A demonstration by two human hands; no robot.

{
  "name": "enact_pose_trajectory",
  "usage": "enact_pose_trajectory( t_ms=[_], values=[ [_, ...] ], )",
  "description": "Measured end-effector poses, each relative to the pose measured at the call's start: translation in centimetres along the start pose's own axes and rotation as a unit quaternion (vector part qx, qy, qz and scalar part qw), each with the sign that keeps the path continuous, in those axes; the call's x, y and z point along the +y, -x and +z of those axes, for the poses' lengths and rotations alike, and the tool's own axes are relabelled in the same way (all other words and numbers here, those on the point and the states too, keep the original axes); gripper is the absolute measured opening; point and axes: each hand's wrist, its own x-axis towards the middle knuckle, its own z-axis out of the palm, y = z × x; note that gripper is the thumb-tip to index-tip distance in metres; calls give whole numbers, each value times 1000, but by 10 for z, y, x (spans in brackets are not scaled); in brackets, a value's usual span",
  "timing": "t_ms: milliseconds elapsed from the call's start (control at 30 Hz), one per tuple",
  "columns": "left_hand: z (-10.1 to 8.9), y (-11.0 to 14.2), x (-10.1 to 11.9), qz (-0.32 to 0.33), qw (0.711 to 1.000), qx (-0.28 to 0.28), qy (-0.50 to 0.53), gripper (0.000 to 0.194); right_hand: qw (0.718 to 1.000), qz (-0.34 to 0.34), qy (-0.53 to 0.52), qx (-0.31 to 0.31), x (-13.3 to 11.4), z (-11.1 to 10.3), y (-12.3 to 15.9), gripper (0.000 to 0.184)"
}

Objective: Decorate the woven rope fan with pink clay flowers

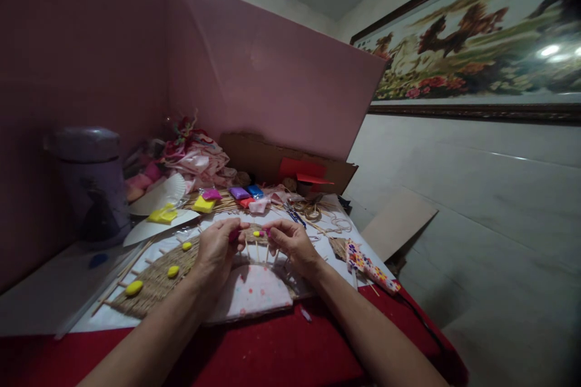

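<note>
Over a fan-shaped piece of woven brown twine on sticks (157, 294), both my hands are raised with fingers pinched. My left hand (218, 254) holds a lump of magenta clay (234, 234), partly hidden by the fingers. Between the fingertips of my right hand (293, 246) is a small bit of magenta clay (267, 232), right beside a yellow clay dot (256, 234). Several more yellow dots, such as a large oval one (134, 288), sit along the woven band. Pale floral fabric (254, 293) covers the fan's inner half-round part, below my hands.
Packs of yellow clay (204, 203), purple clay (238, 193) and blue clay (255, 191) lie behind the fan. Scissors (295, 216) and a flower-patterned glue gun (370, 267) with a cord are at right. A lilac container (93, 184) stands left; crumpled pink fabric (200, 154) is piled behind.
</note>
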Motion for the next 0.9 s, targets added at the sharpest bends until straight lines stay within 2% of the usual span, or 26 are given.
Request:
enact_pose_trajectory(
  t_ms=[167,267,400,567,900],
  values=[
    [2,4,1,-36,998,-44,0,24,999,15,-46,4,-2,0,0,31],
    [1,3,0,-33,998,-56,-14,20,998,16,-59,0,-2,-2,-1,35],
    [-1,2,-3,-33,997,-50,-40,21,996,10,-91,10,-2,-3,-2,32],
    [0,4,-2,-47,997,-32,-48,23,990,40,-133,22,-7,-1,-2,38],
    [-2,4,-7,-51,995,-48,-65,22,994,40,-97,0,-4,-4,-1,27]
  ],
)
